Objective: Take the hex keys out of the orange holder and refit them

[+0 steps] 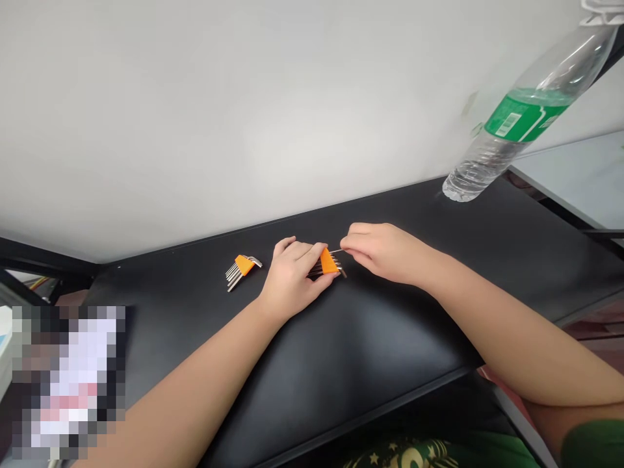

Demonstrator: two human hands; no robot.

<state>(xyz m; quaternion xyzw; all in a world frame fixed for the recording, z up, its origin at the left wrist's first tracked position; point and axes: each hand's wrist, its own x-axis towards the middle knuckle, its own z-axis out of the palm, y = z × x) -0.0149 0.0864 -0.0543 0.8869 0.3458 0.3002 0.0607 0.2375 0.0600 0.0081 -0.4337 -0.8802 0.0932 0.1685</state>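
Note:
An orange hex key holder with several metal keys in it lies on the black table, and my left hand is closed around its left side with fingers and thumb. My right hand pinches the end of a thin hex key at the holder's upper right; the key's tip is hidden by my fingers. Left of my left hand rests a second hex key set, also in an orange holder, with its long ends pointing down and left. Neither hand touches that set.
A large water bottle with a green label stands at the table's back right. The black table meets a white wall behind. A blurred-out flat object lies at the left, beside a black metal frame.

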